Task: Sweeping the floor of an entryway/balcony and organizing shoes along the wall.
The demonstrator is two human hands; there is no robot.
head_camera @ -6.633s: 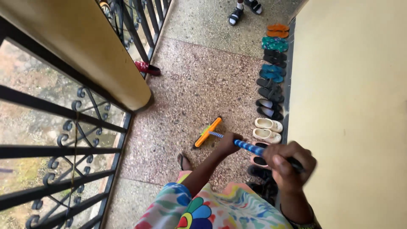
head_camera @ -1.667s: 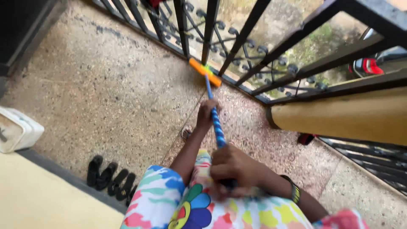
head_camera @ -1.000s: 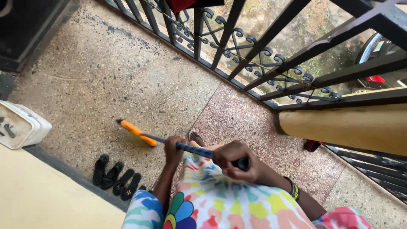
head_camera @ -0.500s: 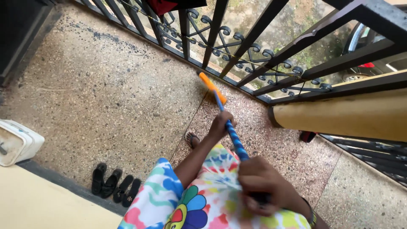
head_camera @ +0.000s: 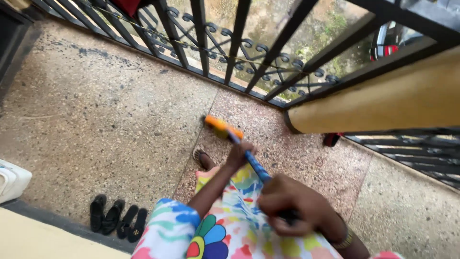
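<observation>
Soft, even daylight thru the railing (head_camera: 230, 52); no hard shadows or glare. Right hand (head_camera: 287, 211) motion-blurred, floor by railing sharp. Wide-angle bend at edges.

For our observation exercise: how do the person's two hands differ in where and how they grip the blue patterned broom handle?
The left hand grips lower on the blue patterned broom handle, nearer the orange broom head. The right hand grips the upper end, close to the body, and wears a wristband. Both are closed around it.

Two hands (head_camera: 239, 154) (head_camera: 287, 206) are gripping one broom (head_camera: 221, 128); four black sandals (head_camera: 117, 219) are lying at eight o'clock, one bag (head_camera: 12, 180) at nine.
</observation>
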